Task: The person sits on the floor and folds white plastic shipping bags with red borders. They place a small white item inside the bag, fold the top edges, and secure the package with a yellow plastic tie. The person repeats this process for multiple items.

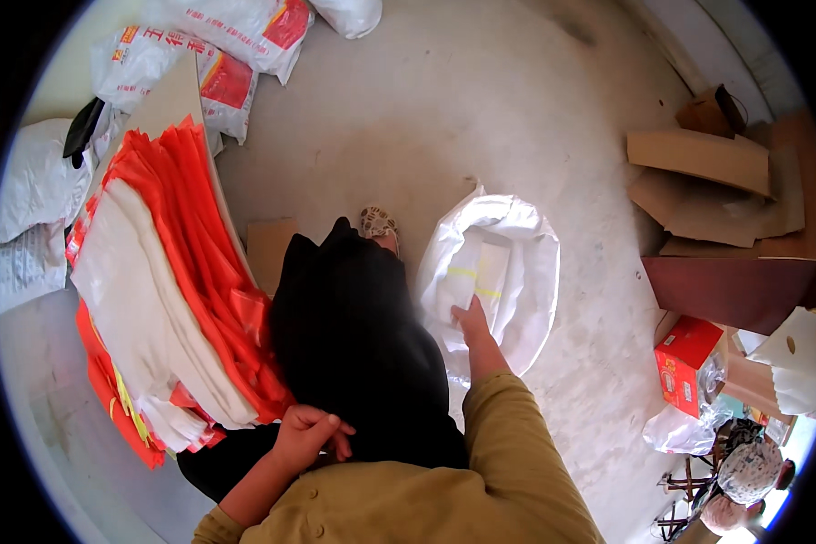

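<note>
My right hand (472, 324) reaches into an open white woven sack (526, 263) on the floor and holds a folded white piece with yellow bands (476, 276) inside it. My left hand (306, 437) rests loosely curled against my black-clad lap (354, 344), holding nothing that I can see. Just left of it a stack of folded orange and white plastic bags (168, 290) lies on a table. Both sleeves are olive yellow.
Printed white sacks (218, 45) lie on the floor beyond the table. Flattened cardboard (707, 181) and a dark red board (734, 290) are at the right, with a red carton (689, 363) below them. One sandalled foot (379, 225) shows on the concrete floor.
</note>
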`<state>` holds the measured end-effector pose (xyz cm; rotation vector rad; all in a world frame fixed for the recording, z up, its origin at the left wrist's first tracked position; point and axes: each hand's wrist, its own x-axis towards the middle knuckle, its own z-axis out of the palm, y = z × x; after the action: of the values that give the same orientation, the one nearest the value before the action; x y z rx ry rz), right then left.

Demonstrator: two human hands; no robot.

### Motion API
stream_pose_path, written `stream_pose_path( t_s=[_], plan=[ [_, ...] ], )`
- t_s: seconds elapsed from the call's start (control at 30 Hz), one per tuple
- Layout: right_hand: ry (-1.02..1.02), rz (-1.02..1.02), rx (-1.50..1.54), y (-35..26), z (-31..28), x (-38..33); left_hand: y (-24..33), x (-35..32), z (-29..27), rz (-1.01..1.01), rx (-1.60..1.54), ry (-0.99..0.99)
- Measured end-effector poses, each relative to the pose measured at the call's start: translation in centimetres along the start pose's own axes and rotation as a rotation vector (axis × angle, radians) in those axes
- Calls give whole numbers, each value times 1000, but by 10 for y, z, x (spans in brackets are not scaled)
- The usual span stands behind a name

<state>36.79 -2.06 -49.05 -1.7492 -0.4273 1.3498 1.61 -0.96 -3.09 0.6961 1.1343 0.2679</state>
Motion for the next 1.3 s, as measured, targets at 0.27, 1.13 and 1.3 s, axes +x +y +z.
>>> stream_pose_path(
  t_s=[0.27,1.13,1.3],
  plan=[
    [25,311,-325,42,-5,-2,-1,-10,2,-26,-27,20],
    [235,301,-731,51,11,-2,8,-5,-5,-24,-3,-50],
    [169,160,-722,-12,20,-26,2,-5,-7,-31,-23,-48]
  ],
)
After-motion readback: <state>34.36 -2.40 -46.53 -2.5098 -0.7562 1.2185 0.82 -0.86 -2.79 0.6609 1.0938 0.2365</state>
